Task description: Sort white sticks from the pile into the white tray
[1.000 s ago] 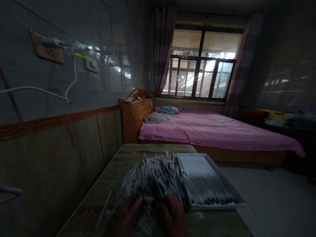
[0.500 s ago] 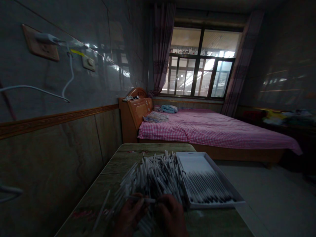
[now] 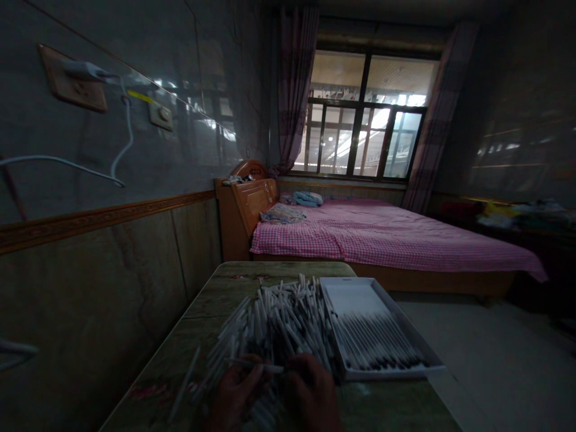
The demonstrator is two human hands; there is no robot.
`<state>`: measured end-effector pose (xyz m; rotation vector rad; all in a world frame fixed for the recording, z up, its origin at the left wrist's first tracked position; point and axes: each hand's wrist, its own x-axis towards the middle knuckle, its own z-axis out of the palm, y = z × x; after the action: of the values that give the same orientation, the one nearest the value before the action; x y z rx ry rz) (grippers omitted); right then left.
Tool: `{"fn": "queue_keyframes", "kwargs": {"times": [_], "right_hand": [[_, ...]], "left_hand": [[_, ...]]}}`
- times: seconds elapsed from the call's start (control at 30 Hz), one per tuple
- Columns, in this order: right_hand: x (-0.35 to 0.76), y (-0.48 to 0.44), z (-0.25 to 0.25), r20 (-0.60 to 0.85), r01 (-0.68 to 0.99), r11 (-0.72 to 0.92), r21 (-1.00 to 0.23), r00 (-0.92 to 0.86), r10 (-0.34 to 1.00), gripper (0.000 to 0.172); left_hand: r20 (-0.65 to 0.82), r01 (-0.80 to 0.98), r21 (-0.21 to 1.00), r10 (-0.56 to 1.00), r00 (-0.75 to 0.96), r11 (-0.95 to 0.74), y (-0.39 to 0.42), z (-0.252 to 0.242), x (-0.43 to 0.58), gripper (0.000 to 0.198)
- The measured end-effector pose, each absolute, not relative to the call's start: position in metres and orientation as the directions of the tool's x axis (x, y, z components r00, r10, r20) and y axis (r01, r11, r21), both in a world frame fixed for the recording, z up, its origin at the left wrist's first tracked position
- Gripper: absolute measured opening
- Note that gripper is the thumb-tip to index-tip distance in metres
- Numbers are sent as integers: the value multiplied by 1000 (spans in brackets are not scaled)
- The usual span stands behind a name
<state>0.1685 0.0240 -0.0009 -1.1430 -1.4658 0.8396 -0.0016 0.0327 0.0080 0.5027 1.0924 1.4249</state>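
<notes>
My left hand pinches a slim white pen-like stick between thumb and fingers, its length lying roughly sideways. Close to the stick's right end is my right hand, fingers curled together; whether it grips that end or some small part is too dark to make out. Just beyond both hands spreads a loose heap of similar white sticks. To the right, a shallow white tray contains a neat slanted row of sticks with dark near ends.
The table has a wood-look top, with a single stick lying at its left. A tiled wall runs along the left side. Past the far edge stands a bed with a pink checked cover. The room is dim.
Both hands stay almost in place. The stick in my left hand has shifted very slightly, and the view has moved a little.
</notes>
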Motion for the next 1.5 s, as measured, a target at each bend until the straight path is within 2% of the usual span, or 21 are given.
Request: {"fn": "queue_keyframes", "kwargs": {"times": [0.23,0.37,0.5,0.6,0.67,0.77,0.9,1.0,1.13,1.3,1.43,1.5], "right_hand": [[170,24,-1,389,313,375,-873,-19,921,16],[169,22,-8,550,490,495,-717,-38,834,15],[172,26,-26,671,660,545,-517,-82,736,18],[178,29,-37,701,712,586,-387,-185,689,27],[180,29,-38,704,699,622,-352,-240,668,34],[178,24,-28,677,657,620,-430,-220,703,41],[172,18,-13,601,610,533,-587,-113,791,35],[174,19,-16,633,622,554,-553,-118,765,30],[179,22,-23,685,654,608,-451,-183,706,35],[176,22,-20,613,656,537,-530,-141,777,37],[176,19,-27,693,648,588,-483,-128,710,37],[177,18,-29,681,638,581,-506,-119,723,33]], "left_hand": [[-254,-501,855,949,-185,132,26,9,-3,54],[-251,-475,869,951,-180,139,23,13,-3,53],[-244,-453,881,952,-186,138,23,12,-1,54],[-226,-433,892,958,-175,132,23,10,1,53],[-208,-422,900,961,-184,114,24,9,3,52],[-207,-436,895,955,-210,98,25,9,2,54],[-223,-457,883,954,-199,111,25,10,1,53],[-215,-440,890,961,-173,120,23,12,3,53],[-218,-424,896,962,-165,131,20,15,4,55],[-209,-391,913,955,-213,113,20,16,4,55],[-197,-408,908,957,-215,95,19,14,8,59],[-190,-412,907,957,-221,85,19,14,11,57]]}}
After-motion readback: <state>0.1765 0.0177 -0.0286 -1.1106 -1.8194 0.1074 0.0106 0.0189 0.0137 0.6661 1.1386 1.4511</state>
